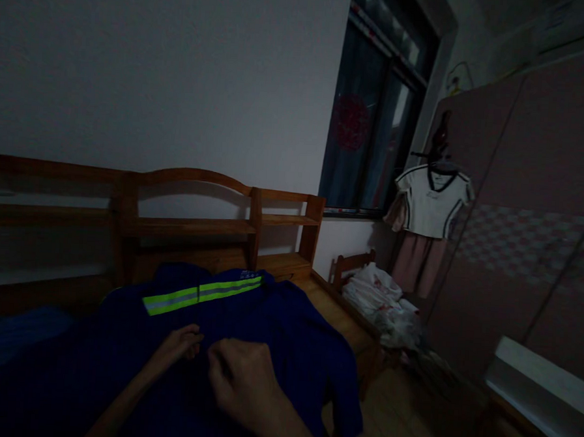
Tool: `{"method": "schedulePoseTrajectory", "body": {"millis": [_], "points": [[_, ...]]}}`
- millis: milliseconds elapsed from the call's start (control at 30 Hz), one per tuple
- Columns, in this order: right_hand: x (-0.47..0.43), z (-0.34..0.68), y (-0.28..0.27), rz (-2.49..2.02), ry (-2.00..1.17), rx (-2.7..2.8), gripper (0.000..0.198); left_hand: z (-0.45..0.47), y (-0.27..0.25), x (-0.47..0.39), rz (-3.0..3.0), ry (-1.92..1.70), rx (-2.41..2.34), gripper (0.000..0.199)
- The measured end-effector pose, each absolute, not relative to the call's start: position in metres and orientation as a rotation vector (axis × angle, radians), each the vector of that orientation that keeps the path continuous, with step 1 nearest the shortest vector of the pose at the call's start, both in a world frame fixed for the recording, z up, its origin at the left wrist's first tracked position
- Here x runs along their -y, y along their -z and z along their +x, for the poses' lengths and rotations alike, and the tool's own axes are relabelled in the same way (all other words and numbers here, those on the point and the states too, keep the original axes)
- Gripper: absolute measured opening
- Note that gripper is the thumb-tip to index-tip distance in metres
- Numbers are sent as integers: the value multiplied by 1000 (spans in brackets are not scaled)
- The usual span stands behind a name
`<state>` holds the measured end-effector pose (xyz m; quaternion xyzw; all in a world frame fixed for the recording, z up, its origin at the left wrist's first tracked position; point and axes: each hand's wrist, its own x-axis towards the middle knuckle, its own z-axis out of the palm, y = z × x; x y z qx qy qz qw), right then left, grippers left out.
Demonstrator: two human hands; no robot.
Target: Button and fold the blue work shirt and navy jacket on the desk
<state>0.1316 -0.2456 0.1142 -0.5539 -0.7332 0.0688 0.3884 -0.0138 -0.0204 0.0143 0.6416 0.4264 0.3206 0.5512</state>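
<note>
A dark blue work jacket [296, 329] lies spread out in front of me, with a yellow-green and silver reflective band [173, 300] across it and small pale lettering near its upper edge. Over the middle of the jacket, below the band, is my left hand [182, 344], its fingers curled in. Closer to me and just to the right, my right hand [244, 376] is closed, thumb against the bent fingers. Both hands are over the cloth, and the dim light hides whether either one pinches it. One sleeve [348, 404] hangs down at the right.
Behind the jacket stands a wooden headboard with shelves [188, 226]. White plastic bags [374, 285] are piled right of the bed. A white shirt [430, 203] hangs by the pink wardrobe [535, 153]. A white-topped piece of furniture [538, 381] is at the lower right.
</note>
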Motion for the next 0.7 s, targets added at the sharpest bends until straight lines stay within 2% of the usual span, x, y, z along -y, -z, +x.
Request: {"method": "schedulePoseTrajectory", "body": {"millis": [133, 267, 467, 700], "points": [[218, 152, -66, -1554, -257, 1751, 16, -9, -22, 35, 1416, -748, -1196, 49], [205, 161, -29, -1583, -370, 1654, 19, -18, -8, 78, 1713, -820, -1275, 53], [198, 146, -23, -1727, -345, 1560, 21, -19, 30, 136, 2130, -897, -1270, 42], [200, 145, -13, -1677, -310, 1564, 21, -6, 53, 134, 2191, -1008, -1324, 39]]}}
